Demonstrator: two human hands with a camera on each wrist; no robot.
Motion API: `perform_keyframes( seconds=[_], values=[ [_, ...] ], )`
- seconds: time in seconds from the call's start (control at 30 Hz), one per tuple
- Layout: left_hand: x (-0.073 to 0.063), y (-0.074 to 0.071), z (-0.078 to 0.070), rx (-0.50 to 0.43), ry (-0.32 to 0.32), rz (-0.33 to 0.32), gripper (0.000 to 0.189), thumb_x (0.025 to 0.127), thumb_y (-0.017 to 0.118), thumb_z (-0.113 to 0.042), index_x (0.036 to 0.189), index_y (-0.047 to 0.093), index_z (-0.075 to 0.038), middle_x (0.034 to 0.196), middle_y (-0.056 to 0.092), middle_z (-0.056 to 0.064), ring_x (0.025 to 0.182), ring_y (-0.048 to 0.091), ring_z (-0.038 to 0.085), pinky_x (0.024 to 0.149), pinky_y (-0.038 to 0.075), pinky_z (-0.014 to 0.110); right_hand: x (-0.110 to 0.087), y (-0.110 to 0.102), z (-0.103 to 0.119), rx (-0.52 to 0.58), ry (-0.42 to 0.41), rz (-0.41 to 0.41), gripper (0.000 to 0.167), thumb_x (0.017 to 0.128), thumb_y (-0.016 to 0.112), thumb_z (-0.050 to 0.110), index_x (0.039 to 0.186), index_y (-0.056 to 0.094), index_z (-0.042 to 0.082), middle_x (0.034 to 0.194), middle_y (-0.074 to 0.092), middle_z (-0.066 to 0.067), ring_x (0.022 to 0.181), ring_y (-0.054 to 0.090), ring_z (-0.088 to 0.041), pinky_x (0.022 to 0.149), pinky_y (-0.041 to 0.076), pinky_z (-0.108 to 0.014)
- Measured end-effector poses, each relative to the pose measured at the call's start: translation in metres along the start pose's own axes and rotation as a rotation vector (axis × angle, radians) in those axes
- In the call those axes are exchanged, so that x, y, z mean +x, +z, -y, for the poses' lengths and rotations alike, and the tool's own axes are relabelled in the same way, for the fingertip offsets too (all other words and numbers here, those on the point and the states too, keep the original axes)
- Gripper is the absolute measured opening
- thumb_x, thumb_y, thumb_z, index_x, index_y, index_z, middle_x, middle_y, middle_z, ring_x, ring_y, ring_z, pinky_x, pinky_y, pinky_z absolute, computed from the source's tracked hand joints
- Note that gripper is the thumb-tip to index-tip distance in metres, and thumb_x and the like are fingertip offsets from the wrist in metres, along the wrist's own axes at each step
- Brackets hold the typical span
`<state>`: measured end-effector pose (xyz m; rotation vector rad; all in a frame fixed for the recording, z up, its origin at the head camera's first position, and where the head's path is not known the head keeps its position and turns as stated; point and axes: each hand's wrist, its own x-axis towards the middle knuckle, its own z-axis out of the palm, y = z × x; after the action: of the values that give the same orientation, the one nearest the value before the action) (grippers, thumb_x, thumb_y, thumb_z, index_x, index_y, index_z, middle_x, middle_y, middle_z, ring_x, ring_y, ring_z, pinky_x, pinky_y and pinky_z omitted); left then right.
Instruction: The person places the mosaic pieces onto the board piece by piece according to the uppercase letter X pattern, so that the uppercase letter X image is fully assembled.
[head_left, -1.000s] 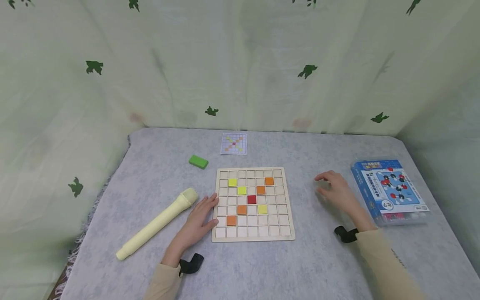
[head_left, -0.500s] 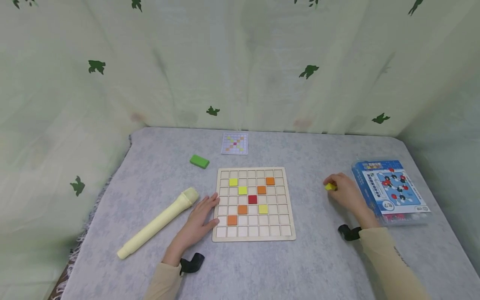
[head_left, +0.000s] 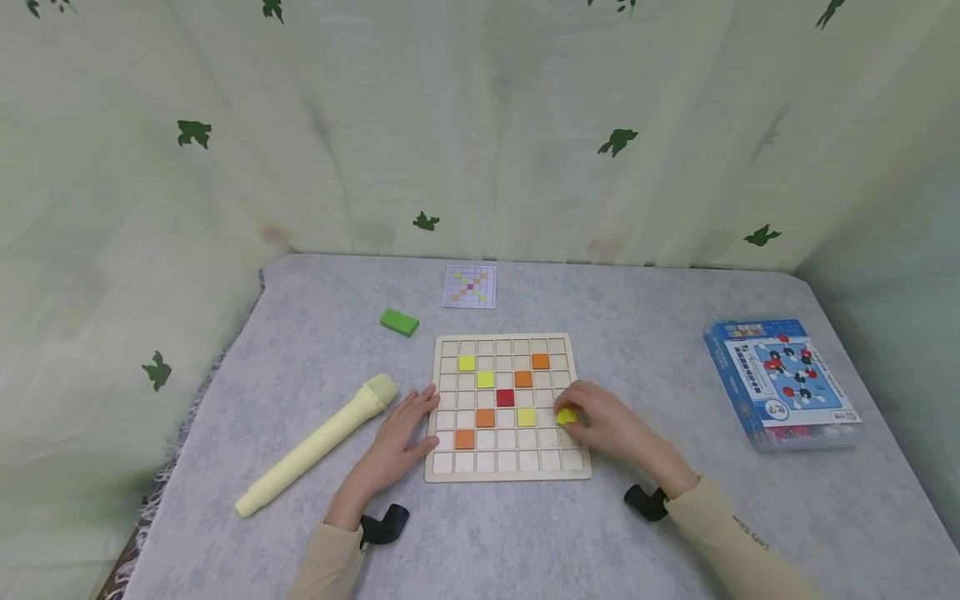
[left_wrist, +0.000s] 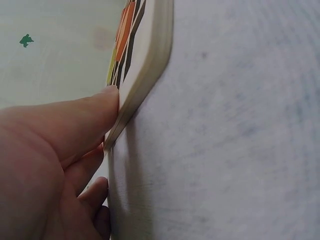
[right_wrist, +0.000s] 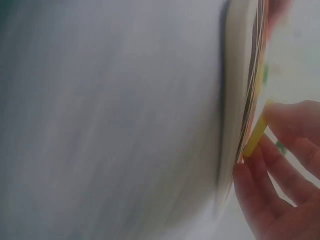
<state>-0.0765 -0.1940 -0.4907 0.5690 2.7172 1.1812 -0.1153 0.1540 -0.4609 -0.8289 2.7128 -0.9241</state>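
Observation:
A wooden grid board (head_left: pixel 507 479) lies mid-table with yellow, orange and one red square tile (head_left: pixel 506 398) in its cells, forming crossing diagonals. My right hand (head_left: pixel 603 421) pinches a yellow square tile (head_left: pixel 567 416) over the right side of the board. In the right wrist view the yellow tile (right_wrist: pixel 256 134) is tilted between thumb and fingers, close to the board's surface. With fingers extended, my left hand (head_left: pixel 397 433) rests against the board's left edge. The left wrist view shows its thumb touching the rim of the board (left_wrist: pixel 150 65).
A small printed card (head_left: pixel 469 287) with a coloured grid pattern lies behind the board. Near it is a green block (head_left: pixel 399 322). A pale yellow microphone-shaped stick (head_left: pixel 315 447) lies at the left. A blue boxed molecule set (head_left: pixel 783 383) stands at the right.
My right hand has picked up a yellow tile from the table at the right and carried it left to the board. My left hand has stayed at the board's edge.

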Motion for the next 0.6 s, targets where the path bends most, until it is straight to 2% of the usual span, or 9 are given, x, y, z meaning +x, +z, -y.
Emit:
perform_keyframes(
  seconds=[0.13, 0.3, 0.6],
  values=[
    [0.001, 0.001, 0.001, -0.002, -0.003, 0.004, 0.06, 0.094, 0.061, -0.013, 0.146, 0.035, 0.001, 0.156, 0.023, 0.012, 0.143, 0.01, 0.037, 0.111, 0.008, 0.059, 0.003, 0.013, 0.022, -0.067, -0.027, 0.08, 0.021, 0.081, 0.07, 0.002, 0.099, 0.064, 0.011, 0.1, 0.055, 0.004, 0.084, 0.049, -0.012, 0.074, 0.048, -0.028],
    [0.001, 0.002, 0.002, -0.006, -0.002, 0.009, 0.06, 0.094, 0.06, -0.014, 0.147, 0.034, 0.0, 0.156, 0.023, 0.012, 0.143, 0.01, 0.037, 0.111, 0.008, 0.059, 0.004, 0.019, 0.032, -0.145, -0.011, 0.109, 0.021, 0.08, 0.072, 0.003, 0.097, 0.066, 0.014, 0.098, 0.056, 0.006, 0.085, 0.048, -0.012, 0.074, 0.048, -0.027],
    [0.0, -0.001, -0.002, -0.005, -0.012, 0.007, 0.06, 0.094, 0.06, -0.011, 0.146, 0.034, 0.001, 0.156, 0.023, 0.012, 0.143, 0.01, 0.037, 0.111, 0.008, 0.06, 0.0, 0.021, 0.03, -0.085, 0.008, 0.101, 0.024, 0.081, 0.074, 0.002, 0.1, 0.065, 0.014, 0.103, 0.057, 0.005, 0.089, 0.049, -0.012, 0.079, 0.049, -0.029]
  ],
)
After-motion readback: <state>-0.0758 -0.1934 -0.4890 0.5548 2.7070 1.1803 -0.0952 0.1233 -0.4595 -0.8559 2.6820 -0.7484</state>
